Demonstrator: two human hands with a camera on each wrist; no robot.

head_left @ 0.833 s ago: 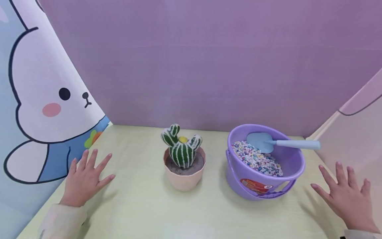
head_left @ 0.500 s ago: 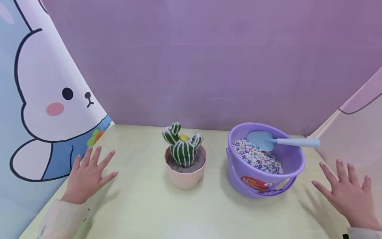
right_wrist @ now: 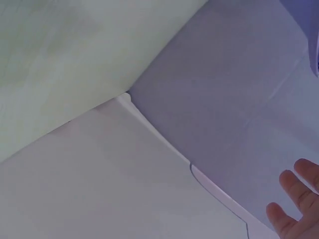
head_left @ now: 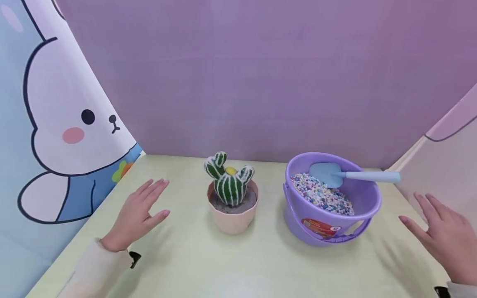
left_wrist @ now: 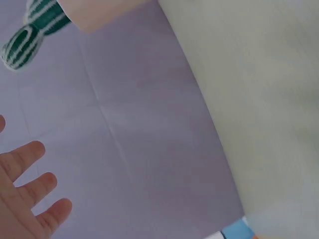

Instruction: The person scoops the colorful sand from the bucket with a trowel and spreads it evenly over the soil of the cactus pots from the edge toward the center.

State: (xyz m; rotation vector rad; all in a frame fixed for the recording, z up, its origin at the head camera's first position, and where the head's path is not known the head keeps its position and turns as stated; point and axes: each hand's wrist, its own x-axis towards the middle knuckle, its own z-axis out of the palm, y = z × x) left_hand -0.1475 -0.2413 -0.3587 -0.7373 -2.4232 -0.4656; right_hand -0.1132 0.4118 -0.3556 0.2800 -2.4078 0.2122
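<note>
While the right hand (head_left: 443,238) kept low at the lower right of the frame, the left hand (head_left: 139,215) had lifted off the worktop (head_left: 223,265) and swung inward toward the cactus pot (head_left: 232,209) at centre, so a reach for it looked likely. Both hands were spread, holding nothing. Open worktop lay before the pot; the purple bucket (head_left: 331,207) with its blue scoop (head_left: 350,175) stood just beside it, right of centre.

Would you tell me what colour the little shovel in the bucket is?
The shovel is light blue, clearest in the head view.
</note>
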